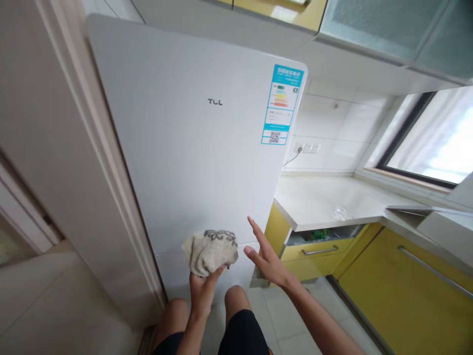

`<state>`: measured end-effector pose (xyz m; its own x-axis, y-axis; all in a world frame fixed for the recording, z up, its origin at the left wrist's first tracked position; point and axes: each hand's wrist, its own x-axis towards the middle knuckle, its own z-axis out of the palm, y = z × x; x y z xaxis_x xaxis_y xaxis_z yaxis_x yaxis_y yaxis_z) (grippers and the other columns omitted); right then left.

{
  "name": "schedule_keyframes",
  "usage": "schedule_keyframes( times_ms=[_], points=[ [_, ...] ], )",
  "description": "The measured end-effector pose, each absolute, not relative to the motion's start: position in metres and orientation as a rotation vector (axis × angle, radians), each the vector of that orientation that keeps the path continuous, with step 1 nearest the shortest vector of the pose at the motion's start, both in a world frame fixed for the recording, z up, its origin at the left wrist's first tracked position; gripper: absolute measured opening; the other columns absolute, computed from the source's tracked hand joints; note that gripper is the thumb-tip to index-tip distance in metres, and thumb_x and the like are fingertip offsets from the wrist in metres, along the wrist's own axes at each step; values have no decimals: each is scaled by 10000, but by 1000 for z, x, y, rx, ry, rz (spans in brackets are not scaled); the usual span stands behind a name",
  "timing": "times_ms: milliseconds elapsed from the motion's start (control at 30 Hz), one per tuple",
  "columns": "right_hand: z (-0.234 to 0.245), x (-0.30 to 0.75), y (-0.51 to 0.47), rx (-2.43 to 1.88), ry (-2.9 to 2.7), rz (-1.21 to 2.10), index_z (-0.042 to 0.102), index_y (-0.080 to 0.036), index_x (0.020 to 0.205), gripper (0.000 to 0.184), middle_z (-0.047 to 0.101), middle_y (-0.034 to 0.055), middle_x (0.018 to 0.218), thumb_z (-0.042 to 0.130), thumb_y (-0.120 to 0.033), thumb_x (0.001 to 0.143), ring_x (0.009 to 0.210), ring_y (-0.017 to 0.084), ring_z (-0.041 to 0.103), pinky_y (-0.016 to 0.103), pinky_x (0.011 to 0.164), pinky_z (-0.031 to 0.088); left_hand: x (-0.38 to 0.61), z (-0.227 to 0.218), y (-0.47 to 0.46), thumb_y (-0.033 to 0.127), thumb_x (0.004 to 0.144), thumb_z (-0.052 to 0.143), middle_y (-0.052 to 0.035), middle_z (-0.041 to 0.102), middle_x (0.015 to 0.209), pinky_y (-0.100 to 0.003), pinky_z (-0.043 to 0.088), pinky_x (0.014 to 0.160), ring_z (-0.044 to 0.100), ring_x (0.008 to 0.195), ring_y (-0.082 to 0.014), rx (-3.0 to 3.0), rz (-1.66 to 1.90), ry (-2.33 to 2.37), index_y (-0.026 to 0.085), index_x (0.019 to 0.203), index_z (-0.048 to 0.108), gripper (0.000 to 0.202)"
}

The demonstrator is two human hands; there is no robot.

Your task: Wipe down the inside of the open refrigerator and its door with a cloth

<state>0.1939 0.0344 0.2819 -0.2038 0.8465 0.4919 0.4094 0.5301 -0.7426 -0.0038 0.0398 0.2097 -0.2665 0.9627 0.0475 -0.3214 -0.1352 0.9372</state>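
A white TCL refrigerator (pixel 185 148) stands in front of me, its door closed, with a blue energy label (pixel 283 103) at the upper right corner. My left hand (pixel 202 291) grips a crumpled beige cloth (pixel 210 250) held against the lower part of the upper door. My right hand (pixel 266 257) is open, fingers stretched out, close to the fridge's right edge and holding nothing. My knees show at the bottom of the view.
A pale countertop (pixel 321 199) runs right of the fridge, above yellow cabinets (pixel 406 291) with a partly open drawer (pixel 318 244). A wall socket (pixel 306 147), a window (pixel 432 143) and upper cabinets (pixel 388 24) lie beyond. A door frame (pixel 92 148) borders the left.
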Motion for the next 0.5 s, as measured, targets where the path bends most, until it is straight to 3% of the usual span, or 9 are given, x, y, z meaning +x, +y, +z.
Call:
schedule_keyframes(
  times_ms=[100,200,300,400,500],
  points=[
    [282,213,13,-953,-1582,749,211,-385,1618,730,179,47,1716,515,-574,981,1577,227,210,526,1261,269,36,248,36,375,602,919,-141,731,1239,-447,520,1077,645,1231,-325,1040,1651,1024,150,1244,646,733],
    [286,218,5,-891,-1458,820,413,-289,1555,819,447,125,1596,606,-698,872,1481,300,426,514,1207,378,73,274,29,352,579,931,-149,727,1233,-449,498,1095,643,1230,-329,1234,1566,896,153,1189,675,691],
    [289,222,6,-887,-1290,853,583,-198,1407,896,691,157,1298,694,-778,734,1278,344,617,512,1131,466,93,287,25,366,560,937,-138,737,1199,-457,511,1071,658,1199,-335,1330,1406,769,159,1179,681,702],
    [293,228,11,-885,-1158,886,632,-183,1307,843,749,121,1110,811,-681,651,1068,308,698,473,997,558,94,289,28,378,618,893,-122,751,1145,-445,527,1045,677,1149,-318,1427,1251,710,145,1151,688,617],
    [299,232,15,-928,-1042,825,680,-190,1162,630,758,66,999,883,-459,630,891,223,695,349,836,589,90,285,36,388,671,834,-114,738,1169,-454,517,1057,667,1138,-303,1610,1063,734,128,1203,659,617]
  ],
)
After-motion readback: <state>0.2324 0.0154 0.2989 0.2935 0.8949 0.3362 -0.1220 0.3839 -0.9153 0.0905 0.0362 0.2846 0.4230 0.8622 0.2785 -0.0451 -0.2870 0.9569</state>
